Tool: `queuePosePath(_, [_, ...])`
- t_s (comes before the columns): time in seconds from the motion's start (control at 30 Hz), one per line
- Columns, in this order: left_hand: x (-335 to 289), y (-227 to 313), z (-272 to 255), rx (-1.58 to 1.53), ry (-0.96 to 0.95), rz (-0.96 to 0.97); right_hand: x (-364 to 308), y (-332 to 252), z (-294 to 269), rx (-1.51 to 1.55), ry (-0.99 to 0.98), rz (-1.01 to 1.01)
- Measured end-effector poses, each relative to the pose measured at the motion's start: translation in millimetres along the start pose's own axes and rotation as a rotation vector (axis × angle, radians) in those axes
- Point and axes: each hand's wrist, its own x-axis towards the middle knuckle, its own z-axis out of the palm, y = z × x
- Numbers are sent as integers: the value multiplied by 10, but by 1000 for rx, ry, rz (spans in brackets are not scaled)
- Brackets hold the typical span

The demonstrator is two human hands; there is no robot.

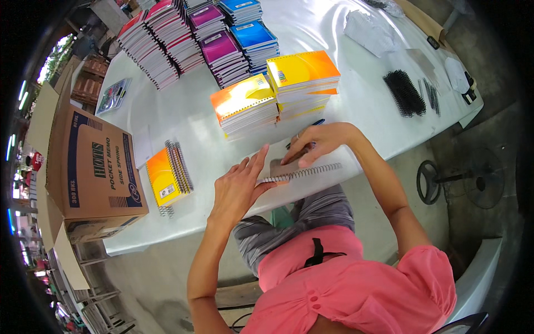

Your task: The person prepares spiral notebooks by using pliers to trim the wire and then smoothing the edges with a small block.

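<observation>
A black spiral coil (pixel 316 171) lies along the near edge of the table, in front of my body. At its left end sits a small orange edge (pixel 278 182), perhaps of a notebook, mostly hidden. My left hand (pixel 238 186) rests there with fingers stretched out and thumb along the coil's end. Above the coil, my right hand (pixel 321 142) bends down with curled fingers, over a brownish flat piece (pixel 281 167). Whatever those fingers hold is too hidden to name. A blue pen (pixel 318 122) lies just beyond my right hand.
Two yellow-orange notebook stacks (pixel 303 69) stand ahead, with purple (pixel 219 47), blue (pixel 253 34) and red stacks (pixel 158 50) behind. Yellow spiral notebooks (pixel 167 175) lie left beside a cardboard box (pixel 103 167). Loose black coils (pixel 404 93) lie right. A fan (pixel 483 178) stands beyond the table.
</observation>
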Motion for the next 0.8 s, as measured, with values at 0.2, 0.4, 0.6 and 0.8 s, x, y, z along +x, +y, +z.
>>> queuePosePath(0.2, [-42,-72,27,60,64,-23,96,39,-9,167,-27,-139])
queuePosePath(0.4, [-84,-130,-13,42,51,-84,210,59,-5,250,34,-233])
queuePosePath(0.6, [-137,-165,-8,-189,88,-166,309,218,-1,386,85,-191])
queuePosePath(0.8, [-227,-305,153,-688,278,-238,473,101,1,363,90,-123])
